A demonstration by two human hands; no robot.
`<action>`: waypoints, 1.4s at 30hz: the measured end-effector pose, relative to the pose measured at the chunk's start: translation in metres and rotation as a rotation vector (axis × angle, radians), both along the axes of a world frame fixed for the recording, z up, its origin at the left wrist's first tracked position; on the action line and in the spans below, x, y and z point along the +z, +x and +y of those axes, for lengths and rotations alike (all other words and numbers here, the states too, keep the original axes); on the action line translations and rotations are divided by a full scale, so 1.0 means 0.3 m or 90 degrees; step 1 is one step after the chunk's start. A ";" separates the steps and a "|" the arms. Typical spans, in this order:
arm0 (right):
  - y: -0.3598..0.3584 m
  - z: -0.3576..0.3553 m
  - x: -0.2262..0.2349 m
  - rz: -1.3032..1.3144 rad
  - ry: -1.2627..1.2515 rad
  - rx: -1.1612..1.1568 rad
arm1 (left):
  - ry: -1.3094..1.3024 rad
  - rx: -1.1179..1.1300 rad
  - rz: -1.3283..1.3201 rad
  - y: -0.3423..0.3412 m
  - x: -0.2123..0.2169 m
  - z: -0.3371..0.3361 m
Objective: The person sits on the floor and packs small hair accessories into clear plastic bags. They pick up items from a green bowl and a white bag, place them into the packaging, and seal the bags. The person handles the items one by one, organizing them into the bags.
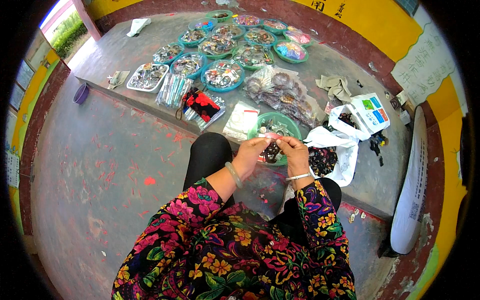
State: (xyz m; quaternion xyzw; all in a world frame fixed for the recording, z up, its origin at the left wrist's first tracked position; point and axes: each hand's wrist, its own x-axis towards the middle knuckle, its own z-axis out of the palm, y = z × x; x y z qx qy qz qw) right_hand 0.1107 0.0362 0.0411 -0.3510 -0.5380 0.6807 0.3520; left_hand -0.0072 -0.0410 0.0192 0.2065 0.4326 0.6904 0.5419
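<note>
My left hand (pixel 248 156) and my right hand (pixel 296 154) meet in front of me, both pinching a small dark hair clip (pixel 272 151) with a pink piece at its top. They hover over the near rim of a green round basket (pixel 292 128) of small accessories on a raised grey ledge. A pale bangle sits on my left wrist and a silver one on my right. Flowered sleeves and dark trousers fill the lower part of the view.
Several teal baskets (pixel 223 75) and a white tray (pixel 147 77) of trinkets stand farther back on the ledge (pixel 125 52). Clear bags (pixel 280 90), a red-flowered pouch (pixel 201 104) and white plastic bags (pixel 345 135) lie close by. A white sack (pixel 414 190) leans at the right; a purple bowl (pixel 80 93) sits on the floor at the left.
</note>
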 end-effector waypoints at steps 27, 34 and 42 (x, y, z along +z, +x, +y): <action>0.014 0.019 -0.016 -0.013 -0.007 0.034 | -0.054 -0.080 -0.086 -0.021 0.011 -0.003; 0.003 0.014 -0.023 0.002 -0.030 0.028 | -0.030 -0.015 -0.136 -0.017 0.005 -0.004; 0.011 0.029 -0.039 0.030 -0.094 0.038 | 0.018 -0.030 -0.174 -0.026 -0.026 -0.001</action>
